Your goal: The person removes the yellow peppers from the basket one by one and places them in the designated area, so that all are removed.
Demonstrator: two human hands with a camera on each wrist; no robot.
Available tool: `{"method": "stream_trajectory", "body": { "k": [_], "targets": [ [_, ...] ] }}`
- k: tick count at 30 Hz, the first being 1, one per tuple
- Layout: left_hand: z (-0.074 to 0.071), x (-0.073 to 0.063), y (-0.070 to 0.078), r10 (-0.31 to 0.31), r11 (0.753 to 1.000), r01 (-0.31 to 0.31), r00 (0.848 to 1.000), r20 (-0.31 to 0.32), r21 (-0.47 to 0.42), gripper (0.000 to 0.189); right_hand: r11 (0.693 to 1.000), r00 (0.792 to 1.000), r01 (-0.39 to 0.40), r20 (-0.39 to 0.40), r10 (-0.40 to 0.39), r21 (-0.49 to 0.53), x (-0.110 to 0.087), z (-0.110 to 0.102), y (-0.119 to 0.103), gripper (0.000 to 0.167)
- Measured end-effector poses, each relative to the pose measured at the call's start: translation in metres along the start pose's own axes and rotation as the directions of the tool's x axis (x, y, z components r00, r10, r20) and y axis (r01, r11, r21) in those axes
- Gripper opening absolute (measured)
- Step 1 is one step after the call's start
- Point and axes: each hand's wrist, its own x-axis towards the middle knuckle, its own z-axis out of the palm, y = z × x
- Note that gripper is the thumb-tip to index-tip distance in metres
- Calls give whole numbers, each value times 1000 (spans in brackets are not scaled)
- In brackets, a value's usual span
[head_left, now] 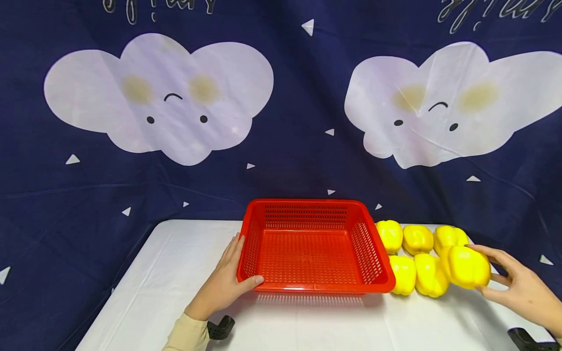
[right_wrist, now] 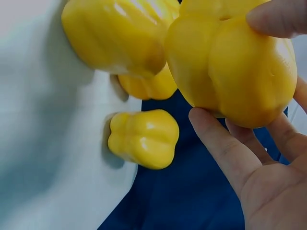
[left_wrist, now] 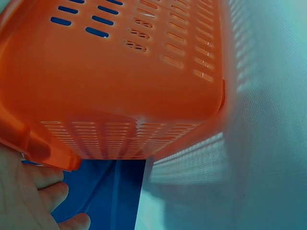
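A red plastic basket with slotted walls stands mid-table, and nothing lies inside it. At its front left corner my left hand holds the rim, thumb over the top edge and fingers along the outer left side. In the left wrist view, the fingertips show past the rim of the basket. Over on the right, my right hand grips a yellow bell pepper between thumb and fingers. The right wrist view shows that pepper held above the table.
Several more yellow bell peppers sit in two rows against the basket's right side, on the white tablecloth. Behind the table hangs a dark blue curtain printed with clouds. A black strap mount is on the left wrist.
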Motion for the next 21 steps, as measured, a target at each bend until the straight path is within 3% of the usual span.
{"method": "stream_trajectory", "body": {
  "k": [10, 21],
  "targets": [
    [0, 0, 0, 4, 1000, -4, 1000, -2, 0, 110, 997, 995, -76, 64, 75, 6, 3, -3, 8, 90],
    [-1, 0, 0, 11, 1000, -11, 1000, -6, -2, 110, 995, 993, -94, 66, 95, -17, 5, -3, 18, 92]
  ]
}}
